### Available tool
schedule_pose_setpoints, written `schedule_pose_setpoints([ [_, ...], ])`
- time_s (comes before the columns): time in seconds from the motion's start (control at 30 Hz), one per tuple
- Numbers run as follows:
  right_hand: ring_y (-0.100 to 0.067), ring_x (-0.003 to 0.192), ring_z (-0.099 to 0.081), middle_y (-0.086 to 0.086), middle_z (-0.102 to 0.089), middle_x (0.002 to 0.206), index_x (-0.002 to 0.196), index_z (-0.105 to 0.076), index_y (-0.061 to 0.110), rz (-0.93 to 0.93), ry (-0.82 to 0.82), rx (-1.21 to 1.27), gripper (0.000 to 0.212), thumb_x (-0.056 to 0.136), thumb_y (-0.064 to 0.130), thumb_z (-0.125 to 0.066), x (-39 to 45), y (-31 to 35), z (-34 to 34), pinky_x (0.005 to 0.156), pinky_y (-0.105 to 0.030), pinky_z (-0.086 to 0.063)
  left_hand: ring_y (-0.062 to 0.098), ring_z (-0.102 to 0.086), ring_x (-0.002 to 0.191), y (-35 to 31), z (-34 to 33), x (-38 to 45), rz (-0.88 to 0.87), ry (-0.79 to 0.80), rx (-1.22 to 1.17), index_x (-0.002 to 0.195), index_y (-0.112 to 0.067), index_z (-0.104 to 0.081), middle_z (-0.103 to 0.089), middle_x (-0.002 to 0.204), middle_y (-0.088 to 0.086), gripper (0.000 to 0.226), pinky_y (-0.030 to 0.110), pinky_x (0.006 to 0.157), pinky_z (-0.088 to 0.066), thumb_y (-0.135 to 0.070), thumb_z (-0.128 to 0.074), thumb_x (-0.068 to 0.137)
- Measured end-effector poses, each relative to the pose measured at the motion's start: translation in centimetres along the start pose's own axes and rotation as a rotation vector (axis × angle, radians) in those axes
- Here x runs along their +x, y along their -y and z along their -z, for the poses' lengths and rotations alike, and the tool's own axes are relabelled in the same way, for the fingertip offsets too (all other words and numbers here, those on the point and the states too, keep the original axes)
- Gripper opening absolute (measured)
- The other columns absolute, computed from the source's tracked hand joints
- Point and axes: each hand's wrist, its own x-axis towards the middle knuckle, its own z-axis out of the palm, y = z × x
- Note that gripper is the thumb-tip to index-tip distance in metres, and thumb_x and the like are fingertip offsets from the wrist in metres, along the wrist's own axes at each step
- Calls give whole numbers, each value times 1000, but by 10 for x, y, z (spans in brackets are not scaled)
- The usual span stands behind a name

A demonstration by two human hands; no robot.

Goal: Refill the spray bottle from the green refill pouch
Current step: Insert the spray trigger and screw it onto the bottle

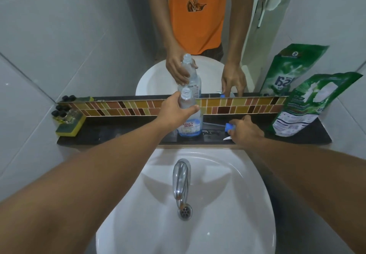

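Clear plastic spray bottle: upright on dark stone bench, neck uncapped, steadied by left hand, grip closed around its shoulder. Blue-collared sprayer head: on bench, right hand clasping it, presumably parking it. Green refill pouch: leaning against wall at right, untouched.

Bottle: clear, pale blue base, white label with red lettering
Sprayer: blue collar, white trigger
Pouch: green, with white patches and small print
Counter: black, glossy
Tile strip: slanted mosaic of yellow, orange, brown and dark red
Sponge: yellow, green top
Sink: white
Tap: chrome
Shirt: orange, dark print
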Motion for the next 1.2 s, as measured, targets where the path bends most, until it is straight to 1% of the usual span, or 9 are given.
schedule_pose_setpoints([
  [0.1, -30, 94, -60, -4, -40, 130, 136, -55, 40, -9, 2, 8, 41, 96, 47, -60, 0, -1, -1, 76, -41, -52, 8, -58, 100, 1, -2, 2, 12, 4, -15, 136, -28, -54, -65, 131, -4, 58, 21, 69, -50, -36, -78, 84],
  [0.17, -32, 95, -60, -6, -40, 129, 135, -56, 37, -12, 9, 8, 40, 97, 45, -60, -1, -1, 0, 71, -38, -47, 10, -59, 102, 1, -3, 3, 27, 4, -24, 136, -27, -55, -65, 131, -3, 58, 25, 74, -52, -34, -79, 84],
  [0.37, -29, 84, -54, -9, -39, 117, 129, -57, 26, -39, 28, 39, 35, 97, 39, -63, -3, -4, -1, 70, -38, -46, 15, -60, 105, 1, -5, 5, 68, 12, -47, 133, -29, -57, -66, 125, -5, 56, 30, 76, -52, -31, -81, 82],
  [0.5, -29, 86, -56, -8, -40, 107, 129, -55, 24, -74, 28, 55, 34, 99, 39, -60, -10, -12, -2, 74, -41, -53, 16, -61, 105, -1, -5, 6, 97, 27, -78, 127, -30, -59, -65, 112, -10, 52, 28, 71, -49, -27, -83, 80],
  [0.57, -26, 82, -53, -8, -39, 107, 129, -54, 25, -92, 17, 63, 34, 99, 39, -60, -15, -18, -1, 70, -39, -48, 15, -60, 102, -2, -5, 6, 115, 29, -87, 123, -32, -59, -64, 109, -12, 50, 28, 68, -48, -25, -83, 80],
  [0.7, -25, 84, -54, -8, -41, 109, 130, -53, 25, -124, 18, 88, 35, 99, 38, -60, -25, -31, 3, 77, -39, -51, 20, -60, 107, -4, -7, 6, 151, 32, -86, 122, -30, -59, -64, 112, -8, 50, 36, 78, -51, -22, -84, 79],
  [0.77, -26, 86, -52, -8, -40, 109, 132, -52, 25, -133, 11, 93, 35, 100, 37, -58, -32, -37, 8, 75, -38, -46, 22, -60, 109, -4, -7, 6, 163, 35, -86, 124, -27, -60, -65, 116, -5, 52, 40, 82, -53, -22, -84, 79],
  [0.97, -31, 86, -51, -11, -44, 112, 131, -54, 23, -129, -76, 119, 34, 101, 37, -57, -54, -52, 27, 75, -35, -41, 23, -60, 109, -7, -6, 4, 179, 37, -78, 126, -25, -60, -65, 120, -2, 54, 42, 83, -55, -21, -85, 78],
  [1.2, -37, 102, -58, -15, -48, 125, 135, -53, 25, -132, -161, 194, 37, 100, 37, -54, -72, -58, 60, 76, -35, -40, 26, -64, 108, -9, -5, 3, 191, 47, -46, 123, -20, -62, -68, 120, 3, 53, 53, 92, -55, -18, -86, 75],
])
